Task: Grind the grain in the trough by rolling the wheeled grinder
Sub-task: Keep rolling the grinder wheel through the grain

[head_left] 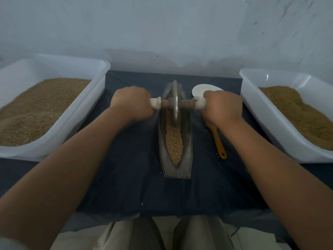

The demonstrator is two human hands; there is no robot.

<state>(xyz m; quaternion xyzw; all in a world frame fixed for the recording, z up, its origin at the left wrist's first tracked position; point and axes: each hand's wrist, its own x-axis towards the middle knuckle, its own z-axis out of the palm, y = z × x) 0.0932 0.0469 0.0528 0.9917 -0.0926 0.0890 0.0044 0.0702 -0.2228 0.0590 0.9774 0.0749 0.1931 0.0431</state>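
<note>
Right now you have both hands on the grinder (174, 103). Your left hand (132, 103) is clenched round the left end of its axle and your right hand (222, 107) round the right end, with the wheel (174, 114) upright between them. The wheel sits in the far half of the trough (187, 150), which lies near to far in the middle of the worktop (126, 168). The grain (173, 141) fills the groove from under the wheel to the near tip.

Judging from that, the grinding looks under way but far from done. The grain on the near side reads as coarse, separate kernels, not meal, so most of the work seems left. What lies beyond the wheel at the far end is hidden. You likely need many passes along the whole groove, with even pressure from both hands, so that the wheel does not ride up a wall.

A left tub (63, 69) and a right tub (279, 80) stand at the sides, each holding brown granular stuff; I cannot tell which is raw and which is ground. A spoon (219, 143) lies just right of the trough, partly under your right wrist. A white dish (200, 89) sits beyond your right hand.
</note>
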